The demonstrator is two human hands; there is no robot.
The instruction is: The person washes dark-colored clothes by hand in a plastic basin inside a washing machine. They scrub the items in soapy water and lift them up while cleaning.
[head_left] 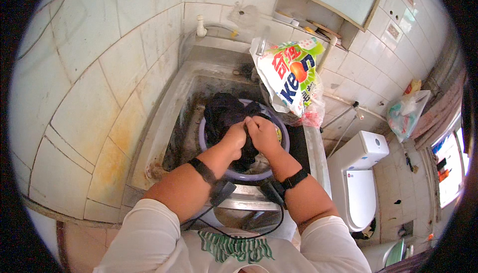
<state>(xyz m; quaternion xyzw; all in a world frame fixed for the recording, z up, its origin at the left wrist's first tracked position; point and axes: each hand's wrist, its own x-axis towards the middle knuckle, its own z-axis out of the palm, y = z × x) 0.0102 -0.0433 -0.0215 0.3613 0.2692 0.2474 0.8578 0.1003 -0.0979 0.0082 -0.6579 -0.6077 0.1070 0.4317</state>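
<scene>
Left hand (236, 138) and right hand (264, 132), fingers closed, grip bunched dark cloth (220, 114) over a purple basin (242, 177); a sharp tug might tip the basin.

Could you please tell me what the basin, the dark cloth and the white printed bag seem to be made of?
The basin looks like smooth plastic, given its evenly coloured, pale purple rim. The dark cloth appears to be soft, matte fabric, judging by its loose folds; I cannot tell the fibre. The bag is probably shiny plastic film, given its creases and bright print.
</scene>
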